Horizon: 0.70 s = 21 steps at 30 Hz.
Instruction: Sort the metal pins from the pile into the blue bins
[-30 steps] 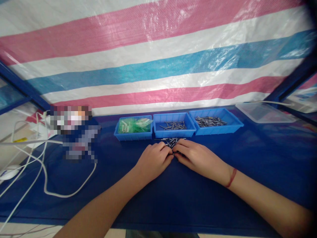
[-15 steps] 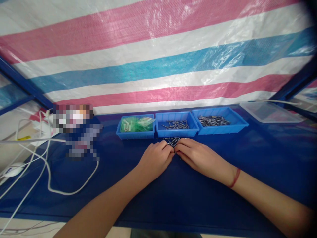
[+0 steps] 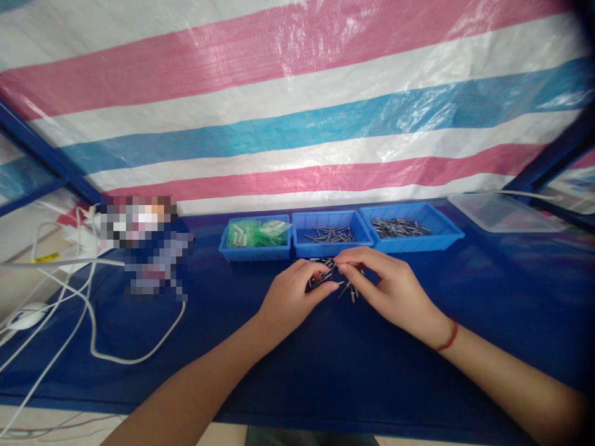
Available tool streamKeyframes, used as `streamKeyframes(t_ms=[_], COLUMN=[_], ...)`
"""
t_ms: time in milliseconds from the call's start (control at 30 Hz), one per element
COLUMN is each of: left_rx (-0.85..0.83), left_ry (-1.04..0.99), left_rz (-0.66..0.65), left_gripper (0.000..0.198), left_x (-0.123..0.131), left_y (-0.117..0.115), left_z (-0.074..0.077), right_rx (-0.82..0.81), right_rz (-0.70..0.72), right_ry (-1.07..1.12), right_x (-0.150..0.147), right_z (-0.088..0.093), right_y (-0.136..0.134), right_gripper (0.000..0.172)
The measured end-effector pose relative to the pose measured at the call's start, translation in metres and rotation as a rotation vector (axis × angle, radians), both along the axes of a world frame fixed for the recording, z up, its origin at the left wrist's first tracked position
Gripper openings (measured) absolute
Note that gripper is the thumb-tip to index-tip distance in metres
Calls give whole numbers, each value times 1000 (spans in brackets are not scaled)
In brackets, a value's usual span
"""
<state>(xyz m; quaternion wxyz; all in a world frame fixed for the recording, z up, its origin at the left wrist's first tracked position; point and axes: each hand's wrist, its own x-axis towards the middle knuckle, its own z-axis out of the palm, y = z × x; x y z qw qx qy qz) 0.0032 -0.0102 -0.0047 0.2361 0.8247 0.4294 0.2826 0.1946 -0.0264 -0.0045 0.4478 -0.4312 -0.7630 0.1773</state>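
Small metal pins that look like blind rivets (image 3: 352, 291) lie in a loose pile on the blue table, between my hands and partly hidden by them. My left hand (image 3: 292, 294) rests at the pile's left side, thumb and forefinger apart around some of the pins. At the right, my right hand (image 3: 388, 285) has its thumb and forefinger pinched together over the pile; what is between the tips is too small to make out. Just behind stands a blue bin (image 3: 332, 243) with more such pins in it.
A left blue bin (image 3: 255, 252) holds green plastic bags with pale pieces. In the right blue bin (image 3: 418, 243) lies a larger heap of metal pins. A clear plastic lid (image 3: 506, 214) lies at the back right. White cables (image 3: 134, 361) loop across the table's left side.
My hands were together with fingertips meeting in front of the pile. Now they have parted, my left thumb and forefinger have spread, and more of the pins shows between them.
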Motion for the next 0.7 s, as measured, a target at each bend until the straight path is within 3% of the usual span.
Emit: streamKeyframes(t_ms=[167,400,700], left_rx=[-171,-284,-228], left_ry=[-262,-467,-602], left_rz=[125,124,93], left_gripper=[25,23,16], left_x=[2,4,7], left_y=[2,5,2], left_z=[-2,-1,6], right_rx=[-202,-416,-503], right_rz=[-39,43,111], right_ry=[349,582,534], right_x=[-5,-13,-21], right_z=[-2,-2,6], right_y=[-2,-1,-8], right_gripper=[15,23,28])
